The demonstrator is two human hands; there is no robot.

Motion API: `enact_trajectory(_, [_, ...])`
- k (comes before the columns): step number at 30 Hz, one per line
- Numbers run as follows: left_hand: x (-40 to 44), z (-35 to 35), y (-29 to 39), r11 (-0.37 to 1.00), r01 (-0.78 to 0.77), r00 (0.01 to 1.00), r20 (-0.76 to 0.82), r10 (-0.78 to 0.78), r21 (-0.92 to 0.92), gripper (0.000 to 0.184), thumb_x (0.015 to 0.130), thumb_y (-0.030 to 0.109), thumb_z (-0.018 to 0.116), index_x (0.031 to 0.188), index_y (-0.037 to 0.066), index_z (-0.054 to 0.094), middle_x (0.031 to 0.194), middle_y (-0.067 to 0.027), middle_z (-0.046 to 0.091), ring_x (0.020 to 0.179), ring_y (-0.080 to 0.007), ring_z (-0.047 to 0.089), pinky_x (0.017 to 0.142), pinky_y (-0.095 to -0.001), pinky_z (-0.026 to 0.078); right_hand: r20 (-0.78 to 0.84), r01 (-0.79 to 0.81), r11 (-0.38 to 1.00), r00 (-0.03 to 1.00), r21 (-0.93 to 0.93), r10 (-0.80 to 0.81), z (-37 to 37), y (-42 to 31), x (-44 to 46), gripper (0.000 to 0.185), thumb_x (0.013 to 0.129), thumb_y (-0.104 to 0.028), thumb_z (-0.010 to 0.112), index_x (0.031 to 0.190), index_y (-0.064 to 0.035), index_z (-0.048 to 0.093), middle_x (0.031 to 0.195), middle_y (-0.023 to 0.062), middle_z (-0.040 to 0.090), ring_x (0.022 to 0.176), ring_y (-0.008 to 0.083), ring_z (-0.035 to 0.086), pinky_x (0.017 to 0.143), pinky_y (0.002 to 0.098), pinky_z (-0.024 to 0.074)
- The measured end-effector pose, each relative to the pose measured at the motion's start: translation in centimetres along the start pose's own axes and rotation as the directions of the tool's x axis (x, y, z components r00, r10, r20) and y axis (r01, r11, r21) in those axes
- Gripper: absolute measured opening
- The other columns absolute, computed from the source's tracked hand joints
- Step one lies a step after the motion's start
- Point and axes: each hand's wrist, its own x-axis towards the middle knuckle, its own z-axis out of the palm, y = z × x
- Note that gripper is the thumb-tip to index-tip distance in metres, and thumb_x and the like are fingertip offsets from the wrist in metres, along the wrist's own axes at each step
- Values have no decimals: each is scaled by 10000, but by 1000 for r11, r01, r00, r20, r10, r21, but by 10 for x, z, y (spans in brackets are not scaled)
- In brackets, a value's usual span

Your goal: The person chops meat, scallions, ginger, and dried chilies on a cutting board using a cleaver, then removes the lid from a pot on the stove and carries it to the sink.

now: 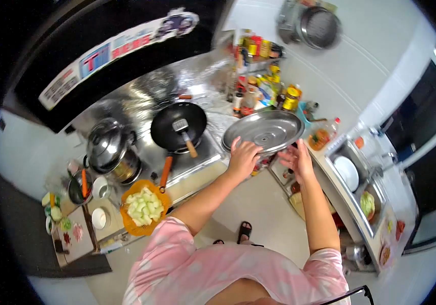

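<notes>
A large round metal lid (265, 128) is tilted at the corner of the counter, in front of the bottles. My left hand (244, 158) is at its near left edge, fingers curled over the rim. Close to the lid's near right edge, my right hand (298, 161) has its fingers spread; I cannot tell whether it touches the rim. Left of the lid, a black wok (169, 124) sits on the stove with a slotted spatula (182, 131) lying in it.
A steel pot (110, 150) with a lid stands left of the wok. An orange basket (126, 223) holds cut pale green pieces. Sauce bottles (248, 96) crowd the back corner. At right is a sink (374, 185) with a white bowl (346, 173). A cutting board (81, 241) lies far left.
</notes>
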Motion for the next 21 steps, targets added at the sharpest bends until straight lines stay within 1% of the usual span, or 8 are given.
enact_trajectory(3, [0,32,43,979,-203,976,75,202,-6,242,727,111,683,961,128,622,916,-1,596,1023,-189,545,1058,-516,226,-111,-42,994,992,100,53,-55,1,-48,662,902,-524,509,1339,-81,282,1174,185,477,856,335,672,596,379,592])
enact_trajectory(6, [-4,68,92,937,-343,927,136,349,-67,187,739,98,649,915,159,655,895,21,601,1020,-177,546,1049,-537,248,-190,-55,984,978,170,88,-125,18,-84,527,917,-358,547,1254,-47,286,1204,231,472,838,341,670,631,412,588])
enact_trajectory(8, [-8,99,120,899,-425,887,149,437,-109,186,743,101,640,908,184,661,891,32,601,1019,-172,545,1047,-546,251,-239,-71,958,961,278,141,-179,38,-103,404,897,-178,499,1230,-58,304,1100,188,540,794,326,665,641,434,585])
enact_trajectory(9, [-14,121,134,887,-448,860,218,461,-111,251,710,96,665,937,205,664,1013,31,586,1110,-180,507,1058,-565,242,-300,-39,954,945,298,132,-202,45,-118,416,877,-148,480,1243,-68,302,1099,186,542,792,327,662,648,445,583])
enact_trajectory(12, [-7,159,196,881,-434,821,320,472,-188,431,616,66,713,1020,201,644,1175,1,523,1220,-242,421,1085,-582,185,-464,70,932,879,355,111,-260,64,-150,406,840,-101,457,1218,-55,316,1048,178,553,743,327,657,651,468,585])
enact_trajectory(14, [-8,194,237,925,-341,831,406,381,-169,626,625,82,749,1202,217,548,1327,-48,402,1304,-282,320,1098,-593,159,-556,133,915,824,380,111,-315,74,-176,405,826,-90,454,1206,-49,320,1024,174,556,717,323,655,647,471,588])
enact_trajectory(17, [-20,249,281,945,-250,856,407,318,-211,637,643,114,772,1221,224,529,1319,-44,397,1297,-278,326,1101,-593,157,-676,203,896,725,395,134,-390,92,-214,441,806,-69,448,1227,-77,314,1040,178,535,740,328,643,639,477,588])
enact_trajectory(21, [-36,303,320,951,-224,828,473,300,-211,589,650,117,777,1183,208,546,1311,-44,398,1291,-282,328,1101,-598,149,-835,327,837,492,439,247,-480,118,-252,549,806,-33,436,1306,-108,223,1098,198,520,775,357,634,619,449,598])
